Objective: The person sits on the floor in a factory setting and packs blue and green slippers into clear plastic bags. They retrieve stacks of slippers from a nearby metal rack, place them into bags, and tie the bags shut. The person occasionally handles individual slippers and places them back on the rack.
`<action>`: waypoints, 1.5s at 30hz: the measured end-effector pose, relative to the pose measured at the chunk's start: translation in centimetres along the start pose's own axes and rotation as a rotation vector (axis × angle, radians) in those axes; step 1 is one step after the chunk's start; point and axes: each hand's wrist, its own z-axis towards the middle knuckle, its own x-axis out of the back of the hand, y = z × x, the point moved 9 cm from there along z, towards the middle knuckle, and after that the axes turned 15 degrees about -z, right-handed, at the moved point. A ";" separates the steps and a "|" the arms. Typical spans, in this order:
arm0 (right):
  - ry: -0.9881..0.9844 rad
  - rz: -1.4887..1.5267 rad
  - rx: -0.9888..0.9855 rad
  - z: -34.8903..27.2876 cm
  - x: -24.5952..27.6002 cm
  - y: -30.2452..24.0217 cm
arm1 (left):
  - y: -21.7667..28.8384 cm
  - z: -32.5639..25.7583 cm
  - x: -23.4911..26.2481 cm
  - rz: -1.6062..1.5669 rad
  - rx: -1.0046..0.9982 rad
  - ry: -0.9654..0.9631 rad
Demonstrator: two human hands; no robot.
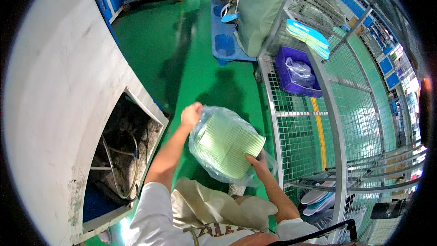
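Note:
In front of my body is a clear plastic bag around a tightly packed stack of pale green insoles, their edges showing as fine ridges. My left hand is closed on the bag's upper left edge. At the stack's lower right end, my right hand grips the insoles with the thumb on top; its other fingers are hidden beneath. Loose plastic hangs beside the right wrist.
To the right stands a wire mesh cage rack with blue and yellow-green insoles, a purple bin and slippers low down. A blue pallet with green sacks is ahead. A white machine housing flanks my left.

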 end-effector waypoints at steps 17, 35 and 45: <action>0.100 0.384 0.136 3.8 -4.7 -6.5 | -3.3 -0.8 4.0 0.084 -0.026 0.096; -0.351 0.729 -0.206 3.6 -10.6 -1.0 | -4.6 -8.6 -9.1 -1.494 0.647 -0.092; -0.375 0.784 -0.166 5.8 -12.5 -2.0 | -3.7 -3.0 5.3 -0.090 0.030 0.198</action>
